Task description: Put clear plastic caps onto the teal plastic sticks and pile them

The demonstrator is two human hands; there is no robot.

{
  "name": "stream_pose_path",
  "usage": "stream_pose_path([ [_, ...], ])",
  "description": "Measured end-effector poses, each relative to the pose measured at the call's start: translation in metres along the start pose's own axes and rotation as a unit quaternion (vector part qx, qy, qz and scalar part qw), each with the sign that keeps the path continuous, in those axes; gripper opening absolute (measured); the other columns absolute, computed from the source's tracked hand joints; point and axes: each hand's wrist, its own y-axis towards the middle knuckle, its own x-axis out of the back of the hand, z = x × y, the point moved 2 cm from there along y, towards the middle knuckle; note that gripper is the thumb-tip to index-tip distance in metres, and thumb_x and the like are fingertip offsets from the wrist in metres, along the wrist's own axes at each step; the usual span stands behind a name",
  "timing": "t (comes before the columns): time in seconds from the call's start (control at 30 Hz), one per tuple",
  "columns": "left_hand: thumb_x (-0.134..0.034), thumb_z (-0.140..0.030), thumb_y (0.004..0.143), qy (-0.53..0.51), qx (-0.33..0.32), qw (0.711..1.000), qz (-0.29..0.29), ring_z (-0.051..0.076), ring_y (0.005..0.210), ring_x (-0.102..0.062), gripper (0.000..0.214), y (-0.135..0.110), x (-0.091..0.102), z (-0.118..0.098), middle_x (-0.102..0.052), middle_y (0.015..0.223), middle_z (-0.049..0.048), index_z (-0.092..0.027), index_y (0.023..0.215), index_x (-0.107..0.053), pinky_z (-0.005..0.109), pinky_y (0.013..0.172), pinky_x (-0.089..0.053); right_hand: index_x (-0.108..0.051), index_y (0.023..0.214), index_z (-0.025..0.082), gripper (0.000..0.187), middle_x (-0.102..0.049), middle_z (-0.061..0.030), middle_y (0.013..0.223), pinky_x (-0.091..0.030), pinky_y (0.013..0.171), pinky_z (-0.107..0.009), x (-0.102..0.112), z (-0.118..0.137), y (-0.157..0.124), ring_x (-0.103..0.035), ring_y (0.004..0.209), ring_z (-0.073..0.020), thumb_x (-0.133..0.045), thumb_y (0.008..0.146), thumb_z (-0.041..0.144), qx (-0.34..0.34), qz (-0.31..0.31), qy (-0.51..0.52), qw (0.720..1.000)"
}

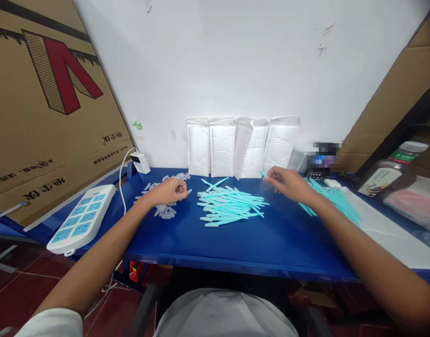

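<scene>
My left hand is closed in a pinch on a small clear plastic cap, over the left side of the blue table. More clear caps lie scattered below and around that hand. To the right, my right hand pinches a slim turquoise eyebrow razor, its tip poking out leftward. Between the two hands is a loose pile of turquoise eyebrow razors, some with pale, capped-looking ends. Another bunch of turquoise razors lies beyond my right forearm, partly covered by it.
White padded mailers lean against the wall. A white power strip sits at the left, near a white charger with a cable. At the right are a brown bottle, a clear cup and a white sheet.
</scene>
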Motion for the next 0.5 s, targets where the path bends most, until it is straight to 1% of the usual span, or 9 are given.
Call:
stream_pose_path([
  [0.07,-0.066,-0.053,0.091,-0.018,-0.014,1.000,-0.021,0.018,0.067,-0.062,0.036,0.003,0.008,-0.012,-0.071,0.074,0.0041,-0.019,0.080,-0.070,0.028,0.061,-0.044,-0.060,0.098,0.023,0.040,-0.072,-0.0058,0.086,-0.047,0.062,-0.033,0.002,0.011,0.004,-0.064,0.058,-0.0189,-0.053,0.099,0.063,-0.001,0.002,0.019,1.000],
  [0.13,-0.069,-0.056,0.090,-0.054,-0.028,0.998,-0.021,0.020,0.073,-0.066,0.038,0.009,0.016,-0.024,-0.075,0.081,0.0063,-0.018,0.089,-0.074,0.029,0.065,-0.049,-0.062,0.097,0.022,0.042,-0.072,-0.0070,0.088,-0.048,0.064,-0.034,0.004,0.027,0.012,-0.065,0.063,-0.0199,-0.054,0.099,0.063,0.019,-0.016,0.017,1.000],
  [0.2,-0.073,-0.055,0.088,-0.100,-0.040,0.994,0.000,0.021,0.079,-0.069,0.039,0.017,0.018,-0.037,-0.078,0.089,0.0090,-0.017,0.098,-0.076,0.030,0.070,-0.052,-0.064,0.095,0.022,0.041,-0.073,-0.0078,0.090,-0.048,0.068,-0.035,0.003,0.043,0.022,-0.066,0.070,-0.0219,-0.055,0.099,0.062,0.043,-0.036,0.018,0.998],
  [0.3,-0.076,-0.049,0.089,-0.150,-0.059,0.987,0.028,0.023,0.083,-0.072,0.038,0.030,0.013,-0.052,-0.079,0.093,0.0116,-0.016,0.108,-0.076,0.032,0.073,-0.054,-0.066,0.095,0.023,0.038,-0.073,-0.0078,0.090,-0.049,0.072,-0.037,-0.007,0.059,0.036,-0.066,0.074,-0.0241,-0.055,0.100,0.059,0.071,-0.060,0.023,0.995],
  [0.37,-0.070,-0.044,0.094,-0.154,-0.079,0.985,0.020,0.022,0.084,-0.072,0.039,0.038,0.007,-0.058,-0.079,0.095,0.0107,-0.018,0.123,-0.074,0.032,0.074,-0.053,-0.067,0.098,0.024,0.034,-0.074,-0.0080,0.091,-0.048,0.074,-0.038,-0.019,0.060,0.040,-0.067,0.079,-0.0259,-0.055,0.101,0.055,0.078,-0.083,0.006,0.993],
  [0.43,-0.062,-0.039,0.099,-0.136,-0.094,0.986,0.006,0.021,0.083,-0.070,0.043,0.045,0.002,-0.061,-0.078,0.097,0.0097,-0.020,0.136,-0.069,0.032,0.074,-0.052,-0.068,0.101,0.024,0.029,-0.075,-0.0088,0.093,-0.048,0.076,-0.038,-0.032,0.056,0.039,-0.068,0.084,-0.0274,-0.053,0.103,0.050,0.074,-0.101,-0.035,0.991],
  [0.5,-0.056,-0.037,0.101,-0.107,-0.102,0.989,-0.004,0.021,0.083,-0.068,0.044,0.050,-0.001,-0.063,-0.077,0.098,0.0092,-0.021,0.140,-0.069,0.032,0.074,-0.050,-0.068,0.105,0.024,0.027,-0.076,-0.0099,0.097,-0.047,0.075,-0.037,-0.043,0.048,0.034,-0.069,0.087,-0.0287,-0.051,0.104,0.045,0.074,-0.100,-0.078,0.989],
])
